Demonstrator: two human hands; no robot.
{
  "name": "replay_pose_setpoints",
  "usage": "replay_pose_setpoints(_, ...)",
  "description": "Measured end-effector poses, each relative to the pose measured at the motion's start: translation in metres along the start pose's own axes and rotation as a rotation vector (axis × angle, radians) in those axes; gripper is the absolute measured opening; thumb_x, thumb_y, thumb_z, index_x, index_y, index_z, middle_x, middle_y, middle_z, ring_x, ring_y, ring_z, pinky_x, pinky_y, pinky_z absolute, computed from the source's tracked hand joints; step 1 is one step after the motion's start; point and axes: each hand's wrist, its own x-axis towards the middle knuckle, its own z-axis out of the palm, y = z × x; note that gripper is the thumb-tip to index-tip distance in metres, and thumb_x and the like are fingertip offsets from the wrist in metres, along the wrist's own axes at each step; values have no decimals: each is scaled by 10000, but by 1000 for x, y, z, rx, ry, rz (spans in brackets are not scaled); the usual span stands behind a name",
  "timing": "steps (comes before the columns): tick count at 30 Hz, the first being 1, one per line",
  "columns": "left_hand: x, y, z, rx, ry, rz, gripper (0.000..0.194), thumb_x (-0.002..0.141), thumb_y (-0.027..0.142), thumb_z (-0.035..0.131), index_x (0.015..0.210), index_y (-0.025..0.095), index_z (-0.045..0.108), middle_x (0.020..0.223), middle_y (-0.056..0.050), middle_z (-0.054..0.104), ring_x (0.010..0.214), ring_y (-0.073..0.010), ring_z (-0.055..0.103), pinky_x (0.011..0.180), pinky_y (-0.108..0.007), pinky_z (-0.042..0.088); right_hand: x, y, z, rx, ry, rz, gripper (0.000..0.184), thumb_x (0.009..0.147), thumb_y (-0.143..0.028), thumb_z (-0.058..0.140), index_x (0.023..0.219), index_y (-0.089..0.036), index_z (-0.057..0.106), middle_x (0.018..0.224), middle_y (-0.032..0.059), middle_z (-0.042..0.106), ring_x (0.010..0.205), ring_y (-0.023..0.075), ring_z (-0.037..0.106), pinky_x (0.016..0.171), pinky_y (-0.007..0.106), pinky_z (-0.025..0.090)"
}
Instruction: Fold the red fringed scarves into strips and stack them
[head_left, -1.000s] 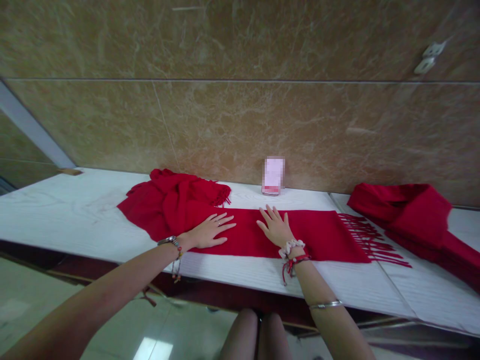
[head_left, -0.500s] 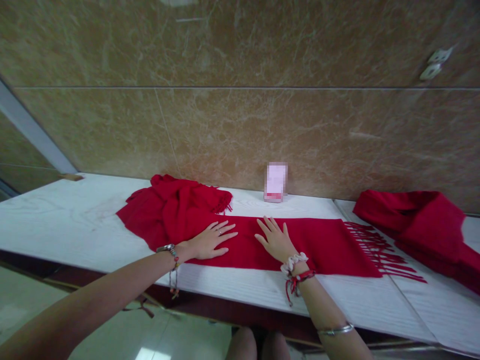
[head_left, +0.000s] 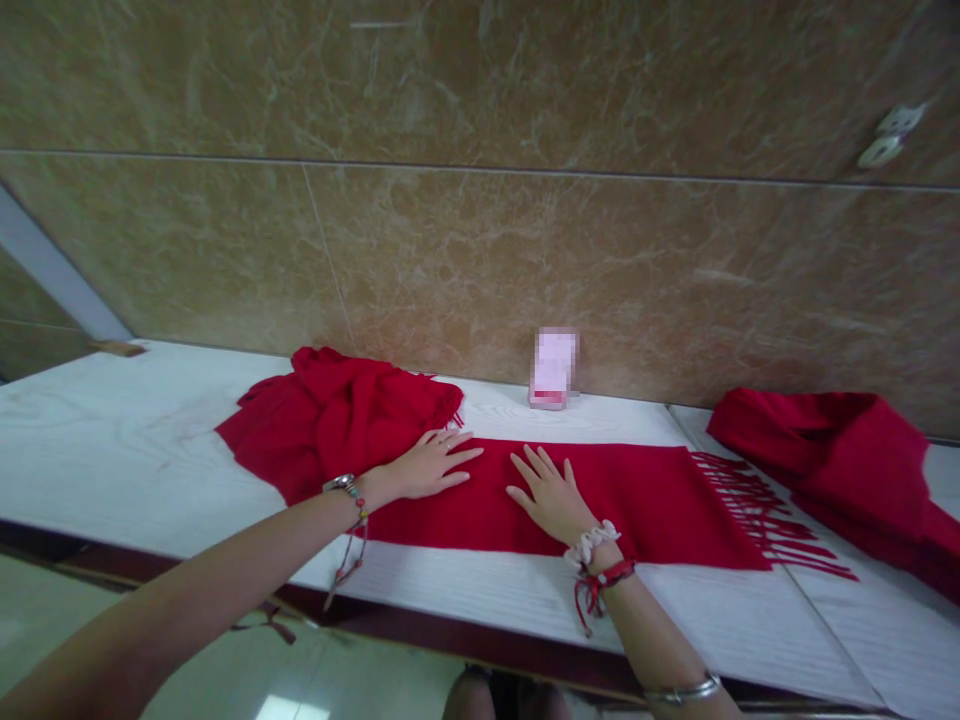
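A red fringed scarf [head_left: 652,505] lies along the white table, its right part flat and its left part bunched in a heap. My left hand [head_left: 431,465] rests on it near the heap, fingers spread, a ring on one finger. Palm down on the flat part is my right hand [head_left: 553,495], with its fingers apart and a scrunchie and red cord at the wrist. Neither hand grips the cloth. The fringe points right, fanned over the tabletop.
Another red cloth [head_left: 840,450] lies folded at the right. A blurred pink phone-like object [head_left: 553,368] leans on the marbled wall [head_left: 450,260]. The white table [head_left: 127,430] has a small brown piece [head_left: 118,348] at its far left corner. A socket [head_left: 892,135] is on the wall.
My left hand has slid slightly away from me, toward the scarf's far edge. The right hand stays about where it was on the cloth. The view has shifted a little.
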Motion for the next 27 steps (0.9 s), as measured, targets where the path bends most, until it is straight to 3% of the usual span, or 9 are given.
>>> replay_pose_setpoints(5,16,-7,2,10,-80,-64,478,899,437,287,1344,265,261,1430,-64,208,1300,-264,154,1007,-456,192,-1,0,2,-8,-22,-2,543,862,-495,303,1327,-214,326,1418,87,243,1295,269,177,989,568,172)
replay_pose_setpoints(10,17,-11,8,24,-83,-49,485,899,437,268,1348,254,249,1432,-65,202,1306,-253,137,1018,-446,168,-2,0,-2,-2,-29,4,581,851,-534,290,1338,-219,300,1426,85,221,1300,280,152,983,580,167)
replay_pose_setpoints(17,17,-4,15,49,13,27,514,900,420,250,1346,165,250,1427,-93,204,1311,-209,135,1035,-392,149,10,-4,-12,2,3,47,614,854,-529,285,1356,-175,261,1433,101,191,1303,296,122,997,567,141)
replay_pose_setpoints(23,14,0,20,1,65,20,500,904,407,251,1334,153,284,1396,-93,287,1290,-178,218,1030,-345,185,25,-13,-4,18,-51,-20,564,875,-496,240,1349,-192,281,1425,75,225,1296,277,168,1006,540,154)
replay_pose_setpoints(27,14,-3,22,-9,73,27,497,903,406,249,1339,169,270,1398,-88,283,1285,-181,230,1029,-364,181,17,10,0,-68,-48,28,521,889,-450,241,1340,-197,305,1418,89,243,1287,259,210,1004,497,197)
